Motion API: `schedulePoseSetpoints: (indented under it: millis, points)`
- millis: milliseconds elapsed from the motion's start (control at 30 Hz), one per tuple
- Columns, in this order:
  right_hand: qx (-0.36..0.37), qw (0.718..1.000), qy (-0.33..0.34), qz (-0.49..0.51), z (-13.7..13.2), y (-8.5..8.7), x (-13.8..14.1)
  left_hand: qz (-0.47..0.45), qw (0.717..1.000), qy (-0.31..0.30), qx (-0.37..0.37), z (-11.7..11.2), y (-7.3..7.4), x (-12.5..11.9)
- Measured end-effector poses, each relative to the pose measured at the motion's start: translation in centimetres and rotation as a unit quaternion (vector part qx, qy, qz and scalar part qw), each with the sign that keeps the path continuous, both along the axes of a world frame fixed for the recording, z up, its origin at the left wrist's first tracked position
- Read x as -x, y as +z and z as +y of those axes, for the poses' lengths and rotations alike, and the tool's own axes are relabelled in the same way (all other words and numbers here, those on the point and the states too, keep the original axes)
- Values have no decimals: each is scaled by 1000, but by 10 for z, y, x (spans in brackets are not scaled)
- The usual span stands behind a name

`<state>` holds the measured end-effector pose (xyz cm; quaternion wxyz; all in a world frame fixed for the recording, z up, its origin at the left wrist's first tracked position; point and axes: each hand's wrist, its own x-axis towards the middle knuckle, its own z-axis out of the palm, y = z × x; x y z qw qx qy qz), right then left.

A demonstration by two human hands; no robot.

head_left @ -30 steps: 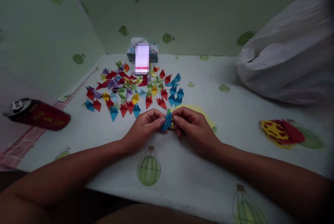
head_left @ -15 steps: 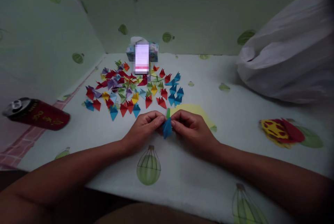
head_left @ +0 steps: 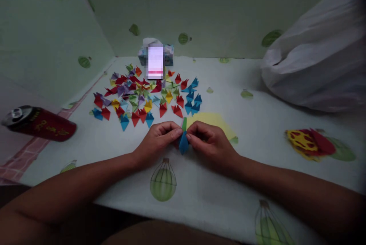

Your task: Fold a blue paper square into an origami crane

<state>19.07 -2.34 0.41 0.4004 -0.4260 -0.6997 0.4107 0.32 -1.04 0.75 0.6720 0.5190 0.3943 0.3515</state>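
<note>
dim table (head_left: 257, 123) | blue paper (head_left: 183, 143) half-hidden between left hand (head_left: 158, 140), right hand (head_left: 210, 142)

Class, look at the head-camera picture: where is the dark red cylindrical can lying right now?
The dark red cylindrical can lies on its side at the far left edge of the white balloon-print table cover, left of the scattered folded paper pieces.

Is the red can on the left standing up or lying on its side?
Lying on its side. The red can stretches lengthwise across the table, its silver top facing left rather than up.
</note>
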Motion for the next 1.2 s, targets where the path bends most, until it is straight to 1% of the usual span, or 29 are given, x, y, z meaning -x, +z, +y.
schedulePoseSetpoints:
  millis: [133, 233, 333, 500, 667, 767, 1033, 1200]
  points:
    - [-21, 1000, -11, -17, -2, -1, 0, 29, 999, 12, -20, 0, 3, 0]
    - [-9, 1000, -8, -14, -2, 0, 0, 36, 999, 15, -30, 0, 3, 0]
    - [-6, 1000, 0, -9, -2, 1, -1, 23, 1000, 9, -12, 0, 1, 1]
    - [-33, 999, 2, -12, -1, 0, 0, -6, 999, 5, 32, 0, -4, 0]
    - [-44, 999, 1, -17, -1, -3, -1, -10, 999, 9, 46, 0, -4, 0]
    - [-49, 999, 0, -18, -1, -3, -1, -8, 999, 11, 43, 0, -3, 0]
    - [-20, 1000, -2, -2, -2, -1, 0, -5, 999, 16, 35, 0, -4, -1]
    - [-15, 1000, 0, 0, -2, -1, 0, 7, 1000, 15, 15, 1, -2, 0]
